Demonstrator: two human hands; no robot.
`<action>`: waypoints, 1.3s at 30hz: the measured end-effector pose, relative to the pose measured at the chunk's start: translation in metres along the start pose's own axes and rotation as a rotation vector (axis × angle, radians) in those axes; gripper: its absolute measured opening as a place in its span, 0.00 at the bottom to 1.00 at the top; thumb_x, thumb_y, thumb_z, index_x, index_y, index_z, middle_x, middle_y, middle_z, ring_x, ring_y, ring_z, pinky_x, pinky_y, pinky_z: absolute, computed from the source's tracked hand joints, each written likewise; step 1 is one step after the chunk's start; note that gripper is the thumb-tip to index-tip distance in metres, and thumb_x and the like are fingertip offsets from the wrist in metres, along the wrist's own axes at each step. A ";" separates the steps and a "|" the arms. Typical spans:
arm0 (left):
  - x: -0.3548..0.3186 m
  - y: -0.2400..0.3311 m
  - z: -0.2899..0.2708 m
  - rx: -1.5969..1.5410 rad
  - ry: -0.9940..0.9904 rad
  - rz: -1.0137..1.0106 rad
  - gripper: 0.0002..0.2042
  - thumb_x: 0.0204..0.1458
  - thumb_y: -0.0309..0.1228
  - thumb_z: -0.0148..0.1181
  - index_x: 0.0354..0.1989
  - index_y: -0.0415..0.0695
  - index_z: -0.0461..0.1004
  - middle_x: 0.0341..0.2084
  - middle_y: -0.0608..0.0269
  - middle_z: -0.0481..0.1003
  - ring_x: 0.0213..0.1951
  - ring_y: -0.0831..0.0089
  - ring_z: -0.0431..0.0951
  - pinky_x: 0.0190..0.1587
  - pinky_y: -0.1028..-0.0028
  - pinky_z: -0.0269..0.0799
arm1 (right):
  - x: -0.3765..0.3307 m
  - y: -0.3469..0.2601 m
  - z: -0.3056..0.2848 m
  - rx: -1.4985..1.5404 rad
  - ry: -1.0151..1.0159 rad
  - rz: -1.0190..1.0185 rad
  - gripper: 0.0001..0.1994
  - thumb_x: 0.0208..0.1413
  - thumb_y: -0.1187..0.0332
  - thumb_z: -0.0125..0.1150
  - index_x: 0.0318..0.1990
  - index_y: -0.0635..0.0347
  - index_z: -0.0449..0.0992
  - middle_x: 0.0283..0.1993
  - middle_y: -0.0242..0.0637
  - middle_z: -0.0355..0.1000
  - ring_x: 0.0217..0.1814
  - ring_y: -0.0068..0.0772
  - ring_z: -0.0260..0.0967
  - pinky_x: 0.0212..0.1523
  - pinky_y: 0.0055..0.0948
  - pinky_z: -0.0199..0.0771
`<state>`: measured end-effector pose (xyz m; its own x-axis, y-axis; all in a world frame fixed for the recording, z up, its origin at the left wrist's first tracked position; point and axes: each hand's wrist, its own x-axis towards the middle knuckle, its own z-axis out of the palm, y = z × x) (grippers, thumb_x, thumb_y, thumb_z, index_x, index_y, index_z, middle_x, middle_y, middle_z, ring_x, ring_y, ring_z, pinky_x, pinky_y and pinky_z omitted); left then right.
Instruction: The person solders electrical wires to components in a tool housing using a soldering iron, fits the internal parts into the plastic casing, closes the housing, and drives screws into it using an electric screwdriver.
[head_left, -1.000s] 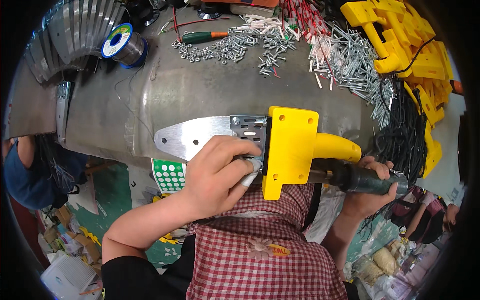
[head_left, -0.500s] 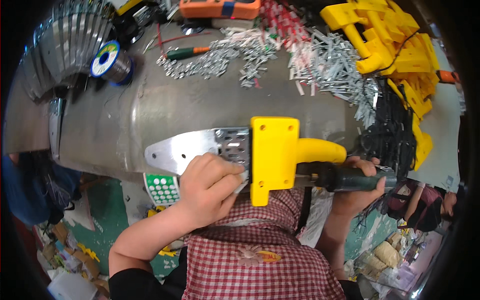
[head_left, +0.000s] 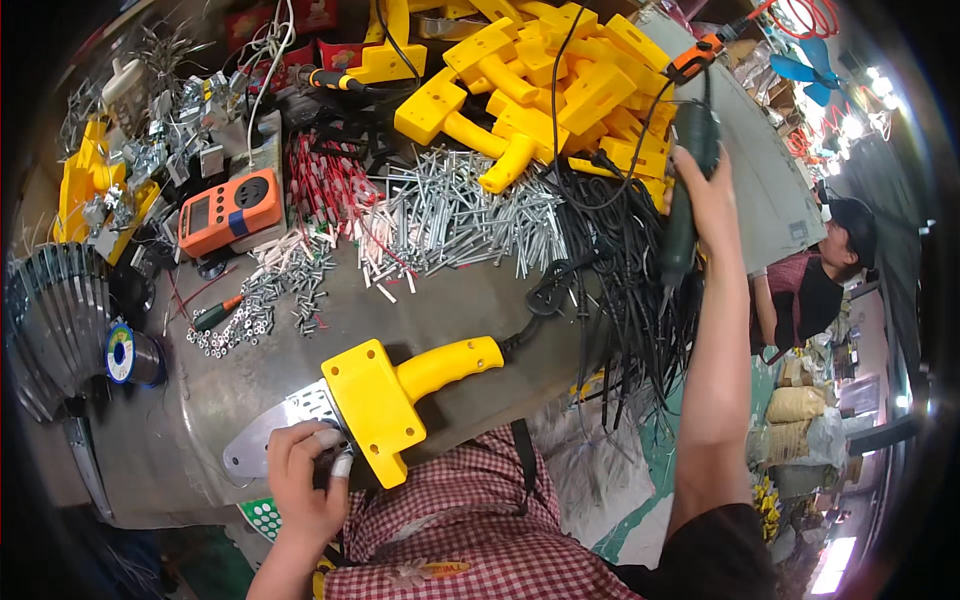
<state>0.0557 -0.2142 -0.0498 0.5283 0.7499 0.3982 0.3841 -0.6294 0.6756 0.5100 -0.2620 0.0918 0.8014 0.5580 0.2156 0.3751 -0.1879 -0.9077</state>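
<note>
A yellow pipe welding iron point(head_left: 375, 410) lies at the table's near edge, its flat metal blade point(head_left: 262, 435) pointing left and its handle to the right. My left hand point(head_left: 305, 485) grips the blade beside the yellow housing, with whitish coverings on the thumb and a fingertip. What lies between those fingers is partly hidden. At the right, my right hand point(head_left: 708, 195) is raised, closed around a dark green electric screwdriver point(head_left: 680, 235). Its bit points down over a bundle of black power cords point(head_left: 630, 310), apart from the iron.
Yellow housings point(head_left: 540, 85) are heaped at the back, behind loose long screws point(head_left: 465, 220). An orange meter point(head_left: 230, 213), a green-handled screwdriver point(head_left: 215, 315), a solder spool point(head_left: 135, 355) and stacked metal blades point(head_left: 60, 320) stand left. Another person point(head_left: 825, 265) is at the far right.
The electric screwdriver has gone from the iron's near side up to the right in my right hand. My left hand still grips the blade; the iron now lies tilted and the view has turned right.
</note>
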 end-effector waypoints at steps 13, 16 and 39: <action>-0.085 -0.019 -0.062 -0.361 0.546 -0.517 0.10 0.53 0.18 0.46 0.44 0.38 0.64 0.36 0.62 0.69 0.38 0.77 0.69 0.44 0.77 0.66 | -0.040 0.092 0.043 -1.081 -0.412 -0.767 0.11 0.46 0.82 0.53 0.39 0.64 0.68 0.40 0.46 0.66 0.46 0.50 0.62 0.48 0.40 0.62; -0.121 -0.025 -0.058 0.008 0.450 -0.485 0.11 0.47 0.18 0.51 0.40 0.38 0.67 0.33 0.58 0.70 0.35 0.70 0.70 0.40 0.73 0.67 | -0.038 0.104 0.038 -1.134 -0.427 -0.722 0.15 0.44 0.83 0.55 0.42 0.63 0.69 0.41 0.47 0.67 0.46 0.50 0.62 0.49 0.41 0.62; -0.013 -0.024 -0.073 -0.820 -0.231 -0.558 0.43 0.40 0.29 0.68 0.66 0.42 0.51 0.53 0.53 0.68 0.55 0.68 0.68 0.58 0.71 0.59 | -0.113 -0.025 0.168 -0.336 -0.834 -0.485 0.08 0.51 0.70 0.60 0.37 0.65 0.74 0.33 0.39 0.72 0.37 0.32 0.70 0.40 0.29 0.68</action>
<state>-0.0155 -0.1937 -0.0265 0.5994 0.7813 -0.1743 0.0289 0.1965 0.9801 0.3320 -0.1849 0.0300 -0.0037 0.9953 0.0972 0.7872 0.0628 -0.6135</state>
